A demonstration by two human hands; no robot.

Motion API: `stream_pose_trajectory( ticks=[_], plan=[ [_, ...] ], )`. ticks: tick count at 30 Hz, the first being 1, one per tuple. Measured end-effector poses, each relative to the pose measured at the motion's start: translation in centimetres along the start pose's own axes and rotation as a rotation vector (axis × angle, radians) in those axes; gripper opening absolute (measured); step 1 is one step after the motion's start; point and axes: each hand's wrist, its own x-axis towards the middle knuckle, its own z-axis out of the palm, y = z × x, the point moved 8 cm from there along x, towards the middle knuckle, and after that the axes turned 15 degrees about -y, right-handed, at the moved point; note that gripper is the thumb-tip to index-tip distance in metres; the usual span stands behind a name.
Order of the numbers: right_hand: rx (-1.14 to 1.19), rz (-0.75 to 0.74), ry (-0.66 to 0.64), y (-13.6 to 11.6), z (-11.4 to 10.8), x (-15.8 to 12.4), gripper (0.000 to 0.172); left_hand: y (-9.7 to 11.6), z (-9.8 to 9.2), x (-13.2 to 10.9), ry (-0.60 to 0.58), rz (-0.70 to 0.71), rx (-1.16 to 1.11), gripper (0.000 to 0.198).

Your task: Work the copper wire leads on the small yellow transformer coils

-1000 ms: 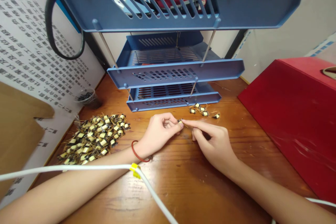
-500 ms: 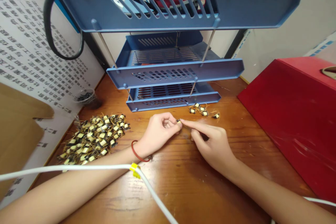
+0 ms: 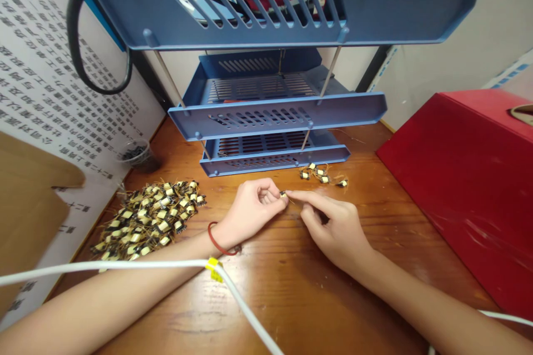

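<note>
My left hand (image 3: 251, 207) pinches a small yellow-taped transformer (image 3: 283, 194) with fine copper leads between thumb and fingertips. The tip of my right hand's (image 3: 335, 227) index finger reaches that same part from the right, and its thumb curls beneath. Whether it grips a lead is too small to tell. A large heap of similar transformers (image 3: 149, 221) lies on the wooden desk (image 3: 266, 294) left of my left hand. A small cluster of them (image 3: 320, 175) sits just beyond my right hand.
A blue wire-framed tiered tray rack (image 3: 275, 119) stands at the back of the desk. A red box (image 3: 458, 188) fills the right side. A white cable (image 3: 125, 265) with a yellow tag crosses my left forearm. A small clear cup (image 3: 135, 152) stands by the printed wall sheet.
My hands stay together on the transformer, with only a small shift of the right fingers. The view has drifted slightly.
</note>
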Motion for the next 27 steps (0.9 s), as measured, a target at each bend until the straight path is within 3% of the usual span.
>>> stream_pose_trajectory(
  ticks=[27],
  plan=[
    [0.377, 0.144, -0.002, 2.1, 0.0, 0.4, 0.017, 0.5, 0.9, 0.0, -0.077, -0.02, 0.093, 0.018]
  ],
)
